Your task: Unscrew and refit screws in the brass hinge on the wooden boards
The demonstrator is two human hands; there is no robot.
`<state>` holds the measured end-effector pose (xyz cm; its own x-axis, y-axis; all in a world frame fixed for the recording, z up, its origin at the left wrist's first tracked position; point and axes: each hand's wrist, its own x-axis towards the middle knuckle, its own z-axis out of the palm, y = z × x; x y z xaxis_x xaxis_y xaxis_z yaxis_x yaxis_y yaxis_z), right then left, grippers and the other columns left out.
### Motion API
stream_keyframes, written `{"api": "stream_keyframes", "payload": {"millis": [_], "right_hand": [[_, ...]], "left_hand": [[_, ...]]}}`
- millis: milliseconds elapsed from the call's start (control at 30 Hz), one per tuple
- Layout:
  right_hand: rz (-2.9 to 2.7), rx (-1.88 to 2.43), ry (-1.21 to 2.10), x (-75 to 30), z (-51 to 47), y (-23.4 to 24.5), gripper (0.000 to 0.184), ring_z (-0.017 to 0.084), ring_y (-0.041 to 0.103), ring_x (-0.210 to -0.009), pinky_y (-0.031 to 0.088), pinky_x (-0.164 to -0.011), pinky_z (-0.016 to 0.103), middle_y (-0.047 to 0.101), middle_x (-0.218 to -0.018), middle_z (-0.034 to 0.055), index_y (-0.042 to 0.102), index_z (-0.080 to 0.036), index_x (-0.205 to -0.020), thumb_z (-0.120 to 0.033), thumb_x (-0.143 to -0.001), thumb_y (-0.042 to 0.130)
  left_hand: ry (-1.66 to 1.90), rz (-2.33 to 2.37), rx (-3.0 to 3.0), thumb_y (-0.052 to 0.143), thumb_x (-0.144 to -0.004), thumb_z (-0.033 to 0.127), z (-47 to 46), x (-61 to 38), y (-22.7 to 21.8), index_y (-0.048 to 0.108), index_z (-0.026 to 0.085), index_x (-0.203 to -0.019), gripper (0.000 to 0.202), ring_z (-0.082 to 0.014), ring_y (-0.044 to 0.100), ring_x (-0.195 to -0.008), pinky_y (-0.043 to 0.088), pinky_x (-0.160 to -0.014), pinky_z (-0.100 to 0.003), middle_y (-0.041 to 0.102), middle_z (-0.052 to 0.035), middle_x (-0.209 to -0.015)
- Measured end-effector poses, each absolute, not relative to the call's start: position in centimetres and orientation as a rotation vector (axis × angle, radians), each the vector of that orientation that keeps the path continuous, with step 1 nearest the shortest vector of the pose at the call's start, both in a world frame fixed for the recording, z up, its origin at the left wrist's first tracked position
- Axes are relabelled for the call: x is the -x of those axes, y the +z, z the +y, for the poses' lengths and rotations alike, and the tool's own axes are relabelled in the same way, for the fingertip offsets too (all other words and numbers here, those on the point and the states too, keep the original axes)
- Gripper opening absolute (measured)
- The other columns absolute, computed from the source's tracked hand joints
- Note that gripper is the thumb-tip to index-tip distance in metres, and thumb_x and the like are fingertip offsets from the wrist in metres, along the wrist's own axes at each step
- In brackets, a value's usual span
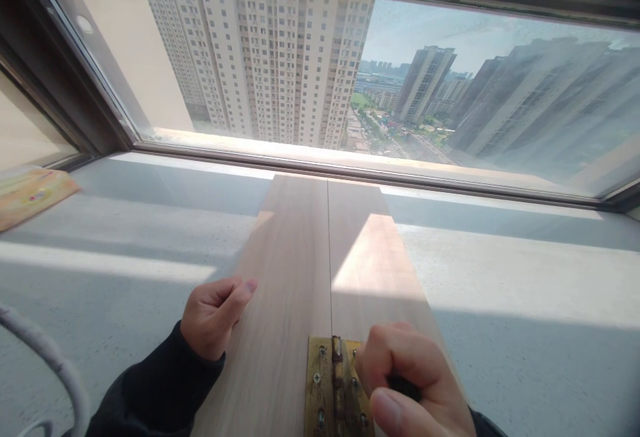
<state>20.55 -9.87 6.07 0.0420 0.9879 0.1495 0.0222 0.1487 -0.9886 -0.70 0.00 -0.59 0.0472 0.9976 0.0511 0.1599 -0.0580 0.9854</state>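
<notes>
Hands: L [213,320] half-open on board [295,250]; R [417,363] fisted round dark tool [404,388] at hinge [325,390].

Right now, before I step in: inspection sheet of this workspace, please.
Surface: grey stone sill, sunlit in bands.
Job's things: two wooden boards side by side; brass hinge across their seam, screws in it.
Clutter: yellow packet far left.
Hands: left hand curled on the left board's edge, contents unclear; right hand closed on a dark handle over the hinge.
Cables: white cable lower left.
Surroundings: window, high-rise blocks outside.
</notes>
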Motion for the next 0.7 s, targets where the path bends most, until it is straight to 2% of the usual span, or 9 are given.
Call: {"api": "stream_keyframes", "payload": {"millis": [67, 133, 200, 300, 367, 500, 600, 700], "right_hand": [[-1.223, 1.056, 1.144, -20.7, -9.6, 5.5, 0.035, 0.009, 0.031, -0.045, 0.023, -0.044, 0.025, 0.033, -0.051, -0.004, 0.043, -0.02, -0.06, -0.048, -0.079, 0.049], [-1.218, 1.013, 1.108, -20.5, -9.4, 5.0, 0.028, 0.011, 0.031, -0.044, 0.025, -0.044, 0.026, 0.032, -0.049, -0.0045, 0.043, -0.021, -0.065, -0.039, -0.086, 0.037], [-1.325, 1.046, 0.875, -20.3, -8.9, 4.9, 0.025, 0.013, 0.04, -0.05, 0.031, -0.048, 0.027, 0.04, -0.055, -0.0013, 0.043, -0.021, -0.067, -0.031, -0.087, 0.033], [-1.634, 1.217, 0.396, -21.0, -8.2, 5.7, 0.024, 0.016, 0.049, -0.063, 0.036, -0.056, 0.03, 0.049, -0.066, 0.0042, 0.048, -0.019, -0.067, -0.024, -0.086, 0.035], [-1.903, 1.385, 0.142, -22.1, -7.9, 6.5, 0.023, 0.015, 0.047, -0.055, 0.032, -0.051, 0.028, 0.049, -0.059, 0.0028, 0.052, -0.018, -0.065, -0.026, -0.085, 0.043], [-2.076, 1.691, -0.105, -23.6, -8.2, 7.6, 0.025, 0.015, 0.049, -0.041, 0.028, -0.042, 0.026, 0.05, -0.048, -0.0017, 0.055, -0.021, -0.07, -0.041, -0.085, 0.049], [-2.115, 1.729, -0.14, -23.4, -8.5, 7.9, 0.024, 0.016, 0.052, -0.037, 0.029, -0.037, 0.025, 0.053, -0.047, -0.0024, 0.054, -0.021, -0.076, -0.043, -0.086, 0.047], [-2.211, 1.586, 0.038, -23.0, -8.5, 8.3, 0.016, 0.015, 0.059, -0.045, 0.038, -0.039, 0.024, 0.06, -0.056, -0.0009, 0.053, -0.021, -0.081, -0.032, -0.088, 0.045]], "left_hand": [[1.132, 1.262, -1.384, 0.049, -0.082, 0.042, 0.0, 0.8, -0.7, 0.025, 0.019, -0.046, 0.049, -0.0063, 0.025, -0.04, 0.022, -0.043, -0.024, 0.024, 0.0053, -0.043], [1.128, 1.264, -1.382, 0.049, -0.082, 0.041, 0.0, 0.9, -0.9, 0.024, 0.019, -0.046, 0.049, -0.0065, 0.026, -0.041, 0.022, -0.044, -0.025, 0.024, 0.0052, -0.043], [1.125, 1.273, -1.383, 0.048, -0.082, 0.041, 0.0, 0.9, -1.0, 0.024, 0.019, -0.047, 0.048, -0.0065, 0.026, -0.041, 0.023, -0.044, -0.024, 0.024, 0.0051, -0.044], [1.128, 1.278, -1.372, 0.049, -0.082, 0.041, 0.0, 0.9, -1.1, 0.025, 0.019, -0.047, 0.048, -0.0065, 0.025, -0.041, 0.023, -0.043, -0.024, 0.023, 0.0053, -0.044], [1.139, 1.271, -1.367, 0.049, -0.082, 0.041, 0.0, 0.9, -1.1, 0.025, 0.019, -0.047, 0.048, -0.0064, 0.025, -0.04, 0.022, -0.043, -0.024, 0.023, 0.0054, -0.044], [1.162, 1.258, -1.376, 0.048, -0.081, 0.037, 0.0, 0.7, -0.8, 0.026, 0.019, -0.046, 0.045, -0.0063, 0.026, -0.039, 0.024, -0.042, -0.024, 0.024, 0.0054, -0.043], [1.164, 1.27, -1.396, 0.047, -0.081, 0.034, 0.0, 0.5, -0.4, 0.026, 0.019, -0.045, 0.044, -0.0063, 0.026, -0.039, 0.024, -0.041, -0.023, 0.024, 0.0052, -0.042], [1.165, 1.277, -1.384, 0.048, -0.081, 0.035, -0.1, 0.4, -0.2, 0.026, 0.019, -0.045, 0.045, -0.0063, 0.026, -0.039, 0.023, -0.042, -0.024, 0.025, 0.0052, -0.042]]}}
